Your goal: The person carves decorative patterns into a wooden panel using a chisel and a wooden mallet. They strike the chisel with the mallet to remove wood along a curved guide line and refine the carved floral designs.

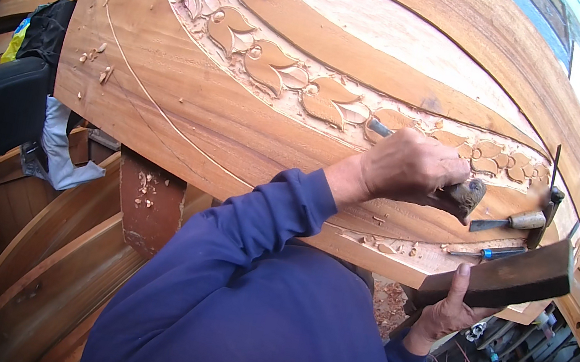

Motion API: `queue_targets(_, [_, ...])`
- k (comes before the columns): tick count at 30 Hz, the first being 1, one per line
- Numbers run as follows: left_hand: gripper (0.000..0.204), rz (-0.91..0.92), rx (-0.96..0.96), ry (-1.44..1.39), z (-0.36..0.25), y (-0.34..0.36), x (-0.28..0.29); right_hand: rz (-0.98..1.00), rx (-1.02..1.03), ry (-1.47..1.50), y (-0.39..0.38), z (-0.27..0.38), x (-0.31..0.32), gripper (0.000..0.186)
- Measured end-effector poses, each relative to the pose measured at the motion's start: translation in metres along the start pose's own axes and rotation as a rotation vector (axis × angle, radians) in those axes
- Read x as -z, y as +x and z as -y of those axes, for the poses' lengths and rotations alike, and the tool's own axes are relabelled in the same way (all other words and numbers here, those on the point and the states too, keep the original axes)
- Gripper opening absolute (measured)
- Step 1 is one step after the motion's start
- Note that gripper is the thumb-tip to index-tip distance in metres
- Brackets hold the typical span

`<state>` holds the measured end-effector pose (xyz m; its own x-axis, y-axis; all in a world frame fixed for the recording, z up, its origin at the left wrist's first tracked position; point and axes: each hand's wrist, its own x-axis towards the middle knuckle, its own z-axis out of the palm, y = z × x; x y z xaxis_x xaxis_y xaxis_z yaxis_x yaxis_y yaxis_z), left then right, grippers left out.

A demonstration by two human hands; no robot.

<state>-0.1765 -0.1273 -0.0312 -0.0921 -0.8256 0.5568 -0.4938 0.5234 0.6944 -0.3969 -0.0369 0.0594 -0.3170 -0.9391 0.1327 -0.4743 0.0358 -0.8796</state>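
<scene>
One carved wooden panel [188,101] spans the upper frame. At centre, the left hand [410,167] grips one chisel [380,128] (its blade over the floral carving [267,66]); at lower right, the right hand [448,316] clasps one dark wooden block [510,276], below three more tools [529,220].

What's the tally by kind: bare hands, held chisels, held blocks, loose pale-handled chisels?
Bare hands: 2 (left hand, right hand)
Held chisels: 1 (slim chisel, left hand)
Held blocks: 1 (dark block, right hand)
Loose pale-handled chisels: 1 (wide chisel, on the carved board)
Total: 5
</scene>
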Motion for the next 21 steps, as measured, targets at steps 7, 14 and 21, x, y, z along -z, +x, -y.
queue_targets(7, [0.017, -0.189, 0.027, -0.087, 0.002, 0.0, 0.009, 0.239, 0.203, -0.346, 0.001, -0.022, -0.026, 0.079])
queue_targets(14, [0.021, -0.365, -0.01, -0.123, -0.001, -0.01, 0.025, 0.363, 0.474, -0.417, 0.002, -0.012, -0.04, 0.084])
queue_targets(21, [0.045, -0.126, 0.071, 0.235, -0.072, -0.092, 0.087, 0.159, -0.005, -0.118, -0.031, -0.042, 0.001, 0.086])
